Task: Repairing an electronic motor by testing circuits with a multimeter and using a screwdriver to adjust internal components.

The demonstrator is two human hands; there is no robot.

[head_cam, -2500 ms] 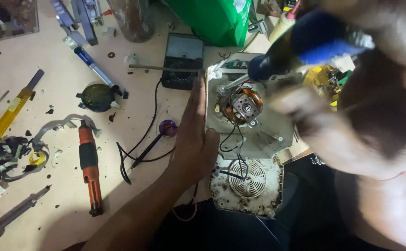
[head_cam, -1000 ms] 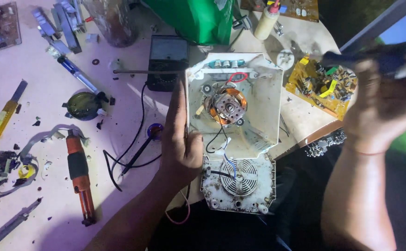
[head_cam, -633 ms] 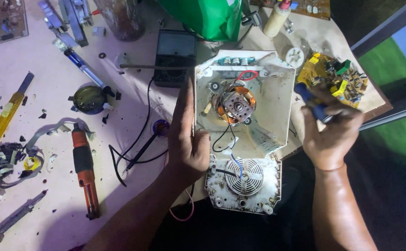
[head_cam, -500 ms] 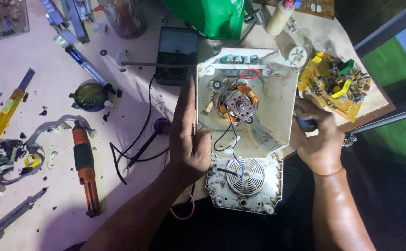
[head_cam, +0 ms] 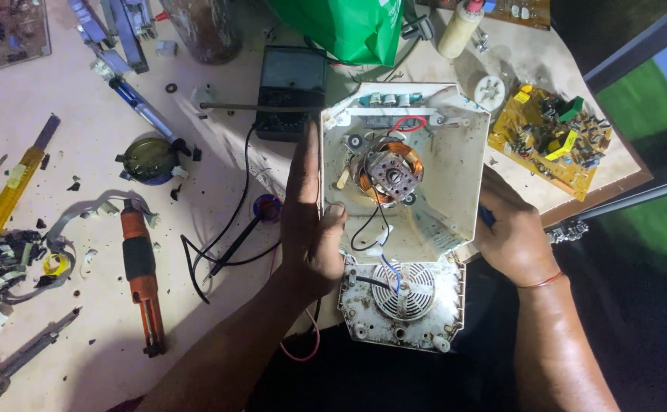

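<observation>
Gripping the white housing [head_cam: 455, 164] between left hand [head_cam: 310, 229] and right hand [head_cam: 512, 240].

Both forearms were bare — no sleeves, gloves or watch showed anywhere along them. The right hand [head_cam: 512, 240] wore one thin reddish thread band around the wrist — nothing else. The left hand [head_cam: 310, 221] carried no ring or band, its short fingernails plain.

1. The left hand [head_cam: 312, 221] lies flat along the left edge of the white housing [head_cam: 455, 160], fingers straight, thumb hooked over its rim.
2. The right hand [head_cam: 512, 236] is curled against the housing's right edge, forearm running down-right.
</observation>
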